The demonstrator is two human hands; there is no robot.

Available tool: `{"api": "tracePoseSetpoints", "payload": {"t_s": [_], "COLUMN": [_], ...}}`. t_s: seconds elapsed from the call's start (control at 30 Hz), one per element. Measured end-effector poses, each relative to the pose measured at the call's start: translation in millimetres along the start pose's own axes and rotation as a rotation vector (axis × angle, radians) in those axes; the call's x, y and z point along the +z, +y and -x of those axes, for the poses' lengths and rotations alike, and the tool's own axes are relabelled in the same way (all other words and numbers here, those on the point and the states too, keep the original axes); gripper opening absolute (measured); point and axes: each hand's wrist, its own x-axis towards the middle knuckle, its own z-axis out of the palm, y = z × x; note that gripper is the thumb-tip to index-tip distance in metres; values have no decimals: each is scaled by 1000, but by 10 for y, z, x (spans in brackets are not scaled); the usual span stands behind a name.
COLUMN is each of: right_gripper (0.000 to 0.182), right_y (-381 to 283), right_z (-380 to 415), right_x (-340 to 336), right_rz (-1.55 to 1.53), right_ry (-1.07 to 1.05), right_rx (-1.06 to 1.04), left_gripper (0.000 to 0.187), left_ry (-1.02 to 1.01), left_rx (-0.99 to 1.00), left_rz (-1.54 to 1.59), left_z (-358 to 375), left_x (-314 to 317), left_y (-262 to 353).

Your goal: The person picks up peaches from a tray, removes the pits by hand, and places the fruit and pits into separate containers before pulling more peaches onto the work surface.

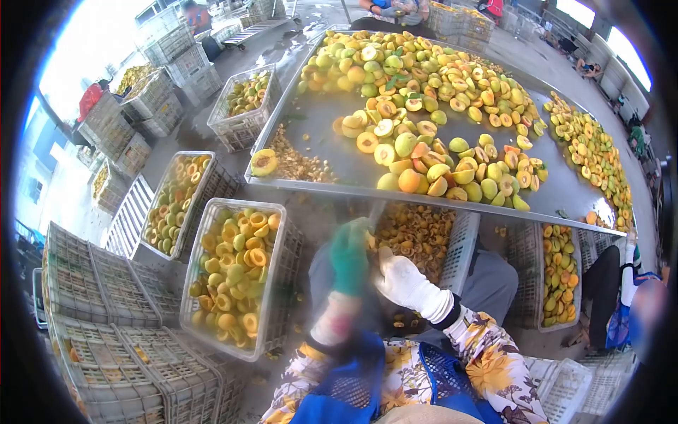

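My left hand, in a green glove and smeared by motion, is curled in front of my lap. A small yellowish bit shows at its fingertips, too blurred to name. Close on its right, my right hand, in a white glove, has its fingers pressed together; what they hold, if anything, is hidden. Both hands are just below the metal table's front edge. Beside and beyond them stands a crate of brown-orange pits and scraps. Halved peaches are heaped on the table, with loose pits at its left corner.
Left of me, a crate holds peach halves, with another filled crate behind it. Stacked crates rise at the lower left. Another peach-filled crate stands right of my knee. Co-workers sit across the table and at the right.
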Motion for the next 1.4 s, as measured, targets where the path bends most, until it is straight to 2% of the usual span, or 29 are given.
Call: {"api": "tracePoseSetpoints", "payload": {"t_s": [0.03,0.1,0.13,0.17,0.23,0.27,0.37,0.4,0.47,0.5,0.53,0.57,0.6,0.63,0.67,0.7,0.77,0.83,0.87,0.93,0.97,1.0,1.03,1.1,1.17,1.23,1.27,1.37,1.4], "right_gripper": [20,24,27,31,29,28,29,28,28,29,30,32,32,32,32,33,33,33,32,31,32,32,33,34,39,42,46,47,31], "right_y": [48,73,68,-54,-282,-241,-136,-159,-65,19,397,775,916,1055,1144,1237,1320,1243,1200,1172,1032,1111,1185,1240,1338,1418,1243,1320,1161], "right_z": [-1,37,-7,-46,-99,-94,-21,50,169,188,351,516,636,735,801,827,869,839,808,782,705,757,796,863,866,868,738,709,632], "right_x": [8,-22,-51,-171,-279,-277,-261,-285,-262,-200,-51,99,122,194,260,325,490,532,527,498,306,322,327,192,151,247,94,226,52], "right_rz": [-18,-278,-400,-677,-1018,-1238,-1511,-1556,-1330,-1215,-533,188,269,348,348,351,328,247,204,149,28,52,84,11,-123,-142,-86,-118,-157], "right_ry": [-13,-230,-331,-473,-420,-484,-568,-607,-297,-147,-216,-187,-179,-169,-189,-205,-309,-282,-245,-212,-216,-149,-68,-107,-74,-73,-90,65,99], "right_rx": [-26,203,302,576,732,763,734,657,686,680,443,275,348,422,447,466,472,386,378,400,463,429,391,520,529,544,520,345,367], "left_gripper": [21,19,25,28,34,37,30,22,20,17,23,24,27,29,30,32,35,31,35,42,44,46,49,53,54,52,51,43,33], "left_ry": [-87,-264,-342,-350,-360,-349,-46,55,334,352,418,268,94,69,116,169,-75,-174,-301,-340,-401,-462,-519,-611,-568,-525,-503,-325,-319], "left_rx": [-76,-227,-238,-166,-38,-35,-70,-63,-177,-106,-32,49,131,133,343,558,451,588,574,521,524,535,565,717,435,462,455,309,10], "left_rz": [-1,-4,-20,-40,-85,-8,311,185,456,360,265,-332,-924,-1560,-1580,-1588,-1329,-1155,-1179,-1298,-1375,-1450,-1519,-1416,-1541,-1234,-1085,-1002,-327], "left_z": [-6,-12,-72,-96,-52,-42,-140,-247,-394,-497,-516,-566,-617,-550,-637,-744,-984,-1348,-1636,-2199,-2385,-2591,-2834,-3033,-2877,-2920,-2845,-2547,-2337], "left_x": [-33,-146,-197,-198,-206,-186,-49,-180,-479,-856,-1103,-1632,-1985,-1816,-1869,-1920,-1075,-388,-109,426,507,602,758,717,847,705,621,358,329], "left_y": [48,173,123,162,208,163,-37,-37,153,153,274,285,260,624,542,463,742,468,263,-191,-411,-603,-738,-1023,-758,-862,-854,-598,-471]}}
